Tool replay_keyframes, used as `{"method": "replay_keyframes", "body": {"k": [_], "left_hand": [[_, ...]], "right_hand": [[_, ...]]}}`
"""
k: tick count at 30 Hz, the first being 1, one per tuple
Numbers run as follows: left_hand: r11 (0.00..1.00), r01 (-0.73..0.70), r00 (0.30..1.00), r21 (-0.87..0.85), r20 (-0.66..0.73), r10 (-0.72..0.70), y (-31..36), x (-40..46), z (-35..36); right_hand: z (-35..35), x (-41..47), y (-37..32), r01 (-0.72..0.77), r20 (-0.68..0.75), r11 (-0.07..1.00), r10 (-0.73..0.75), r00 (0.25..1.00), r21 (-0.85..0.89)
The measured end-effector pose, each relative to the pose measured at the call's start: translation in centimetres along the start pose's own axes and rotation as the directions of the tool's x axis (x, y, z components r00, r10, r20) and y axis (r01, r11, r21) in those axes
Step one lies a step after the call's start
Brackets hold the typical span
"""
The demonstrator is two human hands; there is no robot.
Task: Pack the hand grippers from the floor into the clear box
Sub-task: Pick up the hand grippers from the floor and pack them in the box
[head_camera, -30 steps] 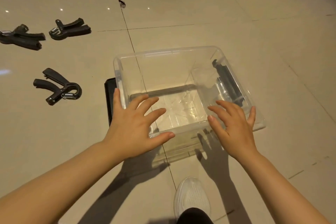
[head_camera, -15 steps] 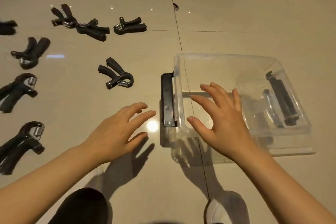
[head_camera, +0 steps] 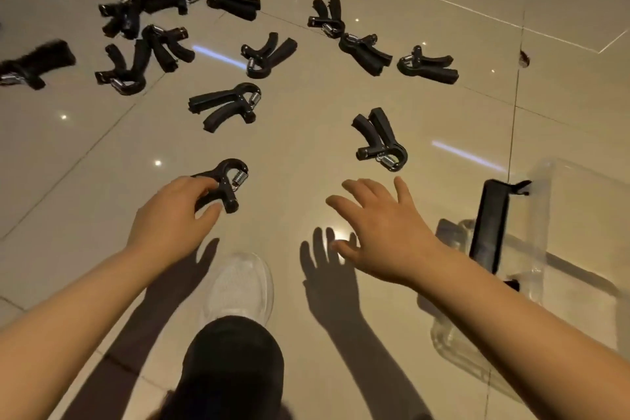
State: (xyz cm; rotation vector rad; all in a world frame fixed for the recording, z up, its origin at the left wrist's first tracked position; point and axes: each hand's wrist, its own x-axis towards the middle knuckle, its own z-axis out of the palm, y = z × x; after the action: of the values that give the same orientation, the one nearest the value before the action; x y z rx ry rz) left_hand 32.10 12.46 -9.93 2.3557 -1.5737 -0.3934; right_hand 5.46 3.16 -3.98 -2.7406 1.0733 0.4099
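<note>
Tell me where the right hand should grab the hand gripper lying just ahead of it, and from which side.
Probably the two handles, taken from above. The nearest hand gripper lies flat, handles splayed away from the right hand, spring loop nearest it. Reach over the loop and squeeze both handles together.

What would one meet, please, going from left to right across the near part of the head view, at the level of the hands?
Left hand gripping a hand gripper → open right hand above the floor → black latch on the clear box → clear box at the right edge.
</note>
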Motion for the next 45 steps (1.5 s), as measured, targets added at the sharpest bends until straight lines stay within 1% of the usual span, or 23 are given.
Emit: {"method": "replay_keyframes", "body": {"k": [2,4,9,11,15,18,21,23,26,29,31,33,36,39,42,44,45], "left_hand": [[0.998,0.05,0.999,0.026,0.009,-0.05,-2.4,-0.1,0.1],[0.997,0.056,0.998,0.049,0.029,-0.057,-4.0,0.0,0.5],[0.997,0.028,0.999,0.076,0.037,-0.031,-5.9,1.5,1.1],[0.997,0.027,0.999,0.072,0.028,-0.029,-6.5,2.5,1.1],[0.997,0.065,0.997,0.045,0.033,-0.066,-6.8,4.3,1.5],[0.993,0.064,0.995,0.096,0.065,-0.07,-7.0,5.2,2.3],[0.98,0.054,0.981,0.189,0.172,-0.087,-7.6,5.6,3.6],[0.979,0.056,0.964,0.193,0.244,-0.104,-8.0,5.9,4.3],[0.988,0.049,0.962,0.147,0.258,-0.086,-8.5,6.4,4.9],[0.984,-0.06,0.981,0.166,0.191,0.027,-8.6,7.4,5.2],[0.982,-0.111,0.982,0.155,0.17,0.084,-7.9,8.2,5.4],[0.984,-0.124,0.983,0.131,0.151,0.104,-7.1,9.0,6.0],[0.995,-0.048,0.991,0.087,0.132,0.036,-5.5,9.5,6.8],[0.998,0.041,0.993,0.054,0.11,-0.047,-4.6,9.3,7.1],[0.996,0.045,0.992,0.072,0.114,-0.053,-4.6,9.3,7.2],[0.996,0.042,0.99,0.077,0.132,-0.052,-4.8,9.5,7.2],[0.996,0.048,0.987,0.078,0.149,-0.059,-4.8,9.5,7.1]], "right_hand": [[0.5,2.3,-0.4,0.048,0.033,0.992,-0.044,0.998,-0.116],[0.9,4.7,-0.1,0.059,0.061,0.98,-0.048,0.997,-0.189],[1.6,10.8,1.8,0.003,0.168,0.974,0.036,0.985,-0.229],[1.8,13.0,2.9,-0.029,0.184,0.971,0.074,0.98,-0.237],[2.1,16.2,6.1,-0.123,0.236,0.962,0.182,0.955,-0.245],[2.6,17.8,8.9,-0.264,0.254,0.944,0.31,0.916,-0.2],[3.5,18.6,11.2,-0.408,0.271,0.902,0.432,0.86,-0.141],[4.5,18.6,11.9,-0.434,0.287,0.887,0.462,0.839,-0.159],[5.7,18.6,11.8,-0.441,0.243,0.887,0.462,0.853,-0.137],[5.6,19.0,11.4,-0.466,0.174,0.883,0.469,0.866,-0.065],[5.1,19.5,11.1,-0.476,0.174,0.879,0.466,0.867,0.019],[4.7,19.9,10.5,-0.453,0.185,0.889,0.434,0.881,0.071],[4.5,20.2,9.5,-0.386,0.19,0.921,0.369,0.91,0.058],[4.4,20.1,8.5,-0.344,0.23,0.937,0.323,0.918,0.055],[4.1,19.9,7.8,-0.334,0.254,0.938,0.302,0.919,0.089],[3.7,20.1,8.0,-0.333,0.227,0.934,0.298,0.927,0.131],[3.4,20.4,8.4,-0.345,0.191,0.918,0.31,0.931,0.193]]}}
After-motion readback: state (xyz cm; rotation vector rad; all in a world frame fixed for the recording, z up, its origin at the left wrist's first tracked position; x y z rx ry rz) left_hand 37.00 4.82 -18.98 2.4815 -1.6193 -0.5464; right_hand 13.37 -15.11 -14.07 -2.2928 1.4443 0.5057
